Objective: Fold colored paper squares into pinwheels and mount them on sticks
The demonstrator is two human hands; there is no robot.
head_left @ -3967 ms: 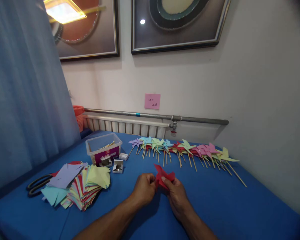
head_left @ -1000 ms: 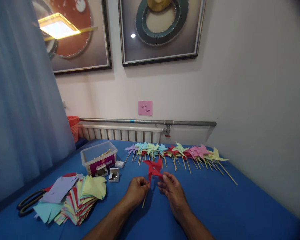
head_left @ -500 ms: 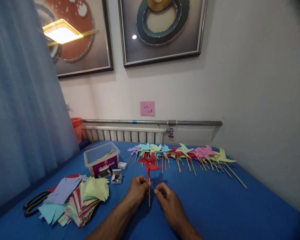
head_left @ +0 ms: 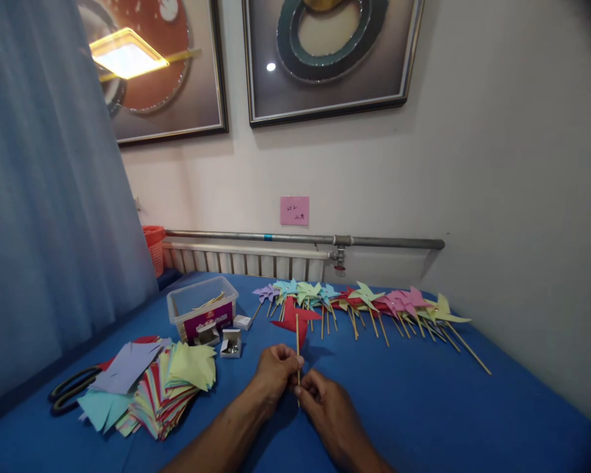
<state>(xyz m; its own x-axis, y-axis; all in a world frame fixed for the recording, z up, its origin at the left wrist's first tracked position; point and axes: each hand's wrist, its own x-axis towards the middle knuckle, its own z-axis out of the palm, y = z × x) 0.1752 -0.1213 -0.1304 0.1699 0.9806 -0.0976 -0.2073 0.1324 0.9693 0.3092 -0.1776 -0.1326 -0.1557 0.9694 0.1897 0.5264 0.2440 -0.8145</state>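
Note:
A red paper pinwheel [head_left: 301, 322] stands upright above the table, its wooden stick in front of the blades on the side facing me. My left hand [head_left: 278, 371] is closed, thumb and fingers pinching the stick around its middle. Lower down, my right hand [head_left: 322, 401] is closed too, with its fingertips on the stick near its bottom end. Beyond my hands lies a row of finished pinwheels, among them a green pinwheel [head_left: 367, 295] and a pink pinwheel [head_left: 408, 299], with their sticks pointing toward me.
Left on the blue table [head_left: 423, 414] are a fanned stack of cut coloured paper [head_left: 165, 394] and scissors [head_left: 71, 393]. Behind them stands a clear plastic box [head_left: 201, 309] with sticks, beside a small open box [head_left: 231, 344] of metal pins. A curtain [head_left: 54, 197] hangs at left.
The pinwheel has been turned round, so its stick now faces me in front of the blades. My right hand has come in from the right and taken the lower stick.

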